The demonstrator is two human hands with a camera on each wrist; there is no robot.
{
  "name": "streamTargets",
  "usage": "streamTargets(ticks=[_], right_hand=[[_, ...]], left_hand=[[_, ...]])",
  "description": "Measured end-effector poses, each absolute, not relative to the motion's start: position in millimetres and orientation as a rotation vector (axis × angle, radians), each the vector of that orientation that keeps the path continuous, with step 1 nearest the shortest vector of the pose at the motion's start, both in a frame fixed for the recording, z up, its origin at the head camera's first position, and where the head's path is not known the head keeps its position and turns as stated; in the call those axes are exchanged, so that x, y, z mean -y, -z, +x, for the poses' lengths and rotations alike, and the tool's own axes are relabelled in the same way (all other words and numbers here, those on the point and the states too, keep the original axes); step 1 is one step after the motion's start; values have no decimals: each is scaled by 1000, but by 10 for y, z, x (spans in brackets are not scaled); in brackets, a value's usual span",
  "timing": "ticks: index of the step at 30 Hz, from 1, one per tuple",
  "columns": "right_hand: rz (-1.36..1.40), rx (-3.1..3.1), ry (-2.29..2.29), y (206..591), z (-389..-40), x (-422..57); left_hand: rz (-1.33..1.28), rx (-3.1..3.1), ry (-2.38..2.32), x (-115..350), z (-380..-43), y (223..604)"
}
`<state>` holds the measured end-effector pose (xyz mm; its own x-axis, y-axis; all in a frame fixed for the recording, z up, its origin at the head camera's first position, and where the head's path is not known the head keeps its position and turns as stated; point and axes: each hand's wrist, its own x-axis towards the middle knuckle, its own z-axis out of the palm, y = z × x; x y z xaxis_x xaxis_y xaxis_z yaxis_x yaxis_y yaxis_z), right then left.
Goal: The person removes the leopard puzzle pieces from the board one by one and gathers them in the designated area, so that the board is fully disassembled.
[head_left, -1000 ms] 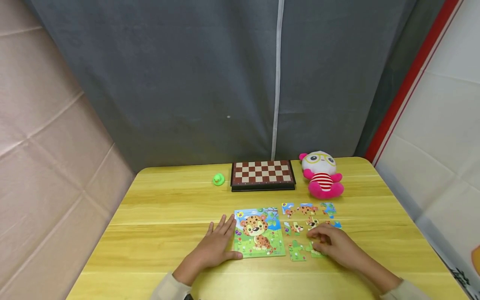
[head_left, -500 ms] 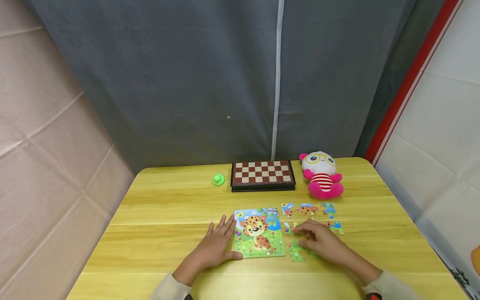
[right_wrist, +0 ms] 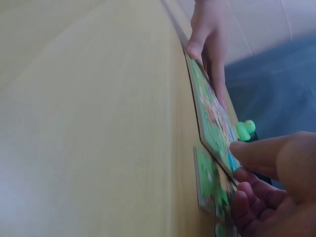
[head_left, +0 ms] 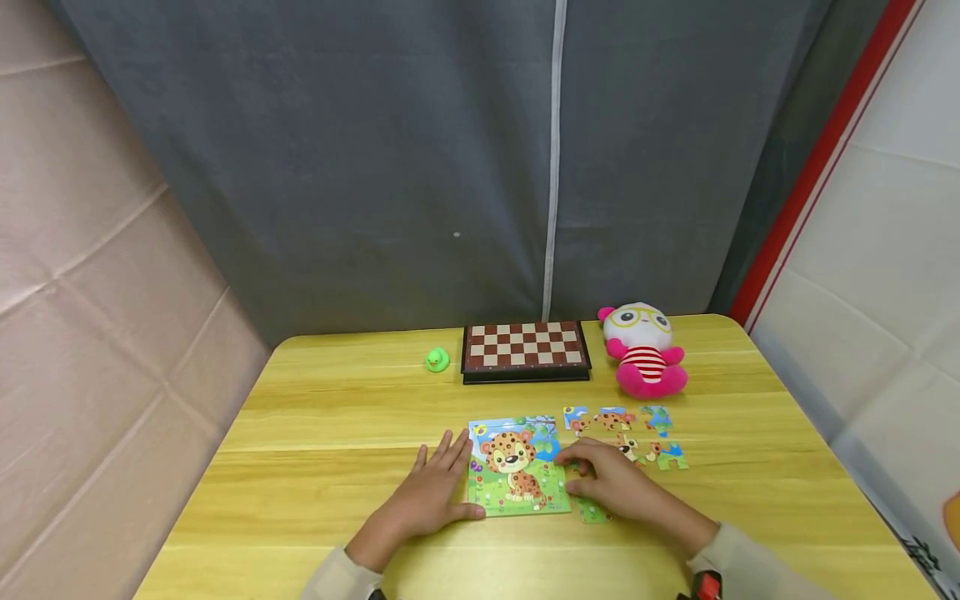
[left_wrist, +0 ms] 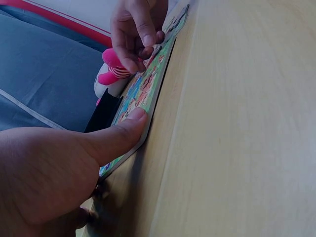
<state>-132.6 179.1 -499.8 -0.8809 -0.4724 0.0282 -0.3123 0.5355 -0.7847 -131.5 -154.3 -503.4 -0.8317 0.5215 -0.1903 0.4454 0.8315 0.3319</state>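
Note:
A leopard picture puzzle board (head_left: 517,467) lies flat on the table. My left hand (head_left: 429,493) rests at its left edge with straight, spread fingers; in the left wrist view the thumb (left_wrist: 118,138) lies on the board's rim. At the board's right edge is my right hand (head_left: 611,477), its fingers loosely bent and the thumb apart, with nothing visible held. Loose jigsaw pieces lie around it: a green piece (head_left: 595,512) partly under the hand, spotted pieces (head_left: 615,418) beyond it, and a blue-green piece (head_left: 673,456) to the right. Some pieces are hidden beneath the hand.
At the back of the wooden table (head_left: 337,400) are a green toy duck (head_left: 437,359), a checkered game board (head_left: 527,350) and a pink-and-white plush toy (head_left: 645,350). A grey curtain (head_left: 375,167) hangs behind the table's far edge.
My right hand has moved left from the lower right pieces, across the middle ones, to the puzzle board's right edge, uncovering pieces on the right. My left hand has stayed put.

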Motion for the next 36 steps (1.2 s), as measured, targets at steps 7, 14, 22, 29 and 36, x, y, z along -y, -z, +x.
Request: streamTargets(ticks=[7, 14, 22, 29, 36], right_hand=[[-714, -2588, 1232, 5002, -1365, -1629], [-712, -2599, 1169, 4971, -1363, -1536], [-713, -2674, 1026, 4927, -1333, -1478], [-688, -2661, 982, 4924, -1344, -1442], [-688, -2656, 975, 4928, -1340, -1423]], left_hand=[[739, -2741, -407, 1543, -1314, 5033], [744, -2745, -391, 1546, -1319, 5047], [746, -2743, -399, 1543, -1320, 5031], [749, -2741, -409, 1536, -1318, 5012], [747, -2739, -410, 1534, -1307, 5012]])
